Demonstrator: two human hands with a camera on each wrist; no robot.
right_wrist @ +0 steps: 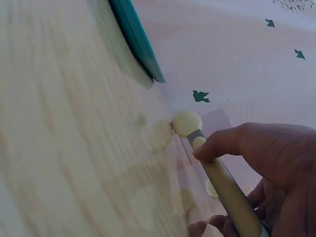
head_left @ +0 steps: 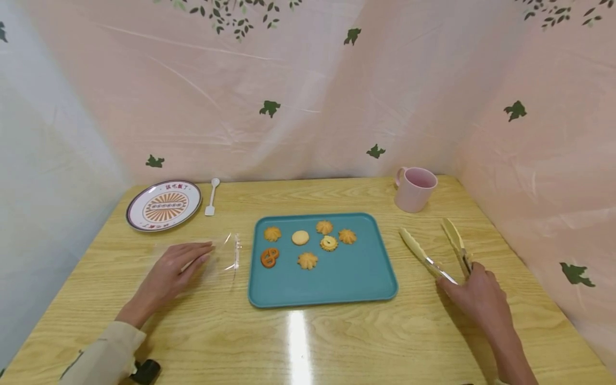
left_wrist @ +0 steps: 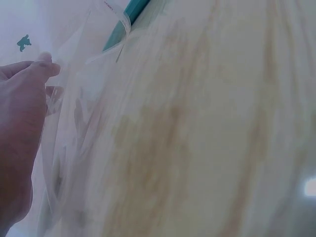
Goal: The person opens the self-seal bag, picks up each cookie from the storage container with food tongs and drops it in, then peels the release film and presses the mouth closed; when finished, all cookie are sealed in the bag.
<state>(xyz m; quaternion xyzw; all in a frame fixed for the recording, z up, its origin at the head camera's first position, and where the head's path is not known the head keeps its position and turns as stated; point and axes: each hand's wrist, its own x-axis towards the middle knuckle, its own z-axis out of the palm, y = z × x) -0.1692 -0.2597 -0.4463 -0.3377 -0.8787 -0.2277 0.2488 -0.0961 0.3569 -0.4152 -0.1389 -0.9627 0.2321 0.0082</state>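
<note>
My left hand [head_left: 175, 267] lies over a clear plastic bag [head_left: 223, 262] on the table's left side, its fingers fairly straight and pointing toward the tray. From the left wrist, the bag's film [left_wrist: 74, 113] shows beside the fingertips. On the right, my right hand [head_left: 481, 297] grips a pair of tongs [head_left: 428, 259] with pale yellow ends and metal arms. The tongs are spread, with nothing between their tips, which point away from me. In the right wrist view, the thumb presses along one arm of the tongs [right_wrist: 224, 190].
A teal tray [head_left: 337, 289] in the middle carries several cookies and a pretzel [head_left: 269, 258]. Behind it to the right stands a pink mug [head_left: 415, 190]. A patterned plate [head_left: 163, 206] and a small white spoon [head_left: 212, 198] lie at the back left. Cloth hangs behind the table.
</note>
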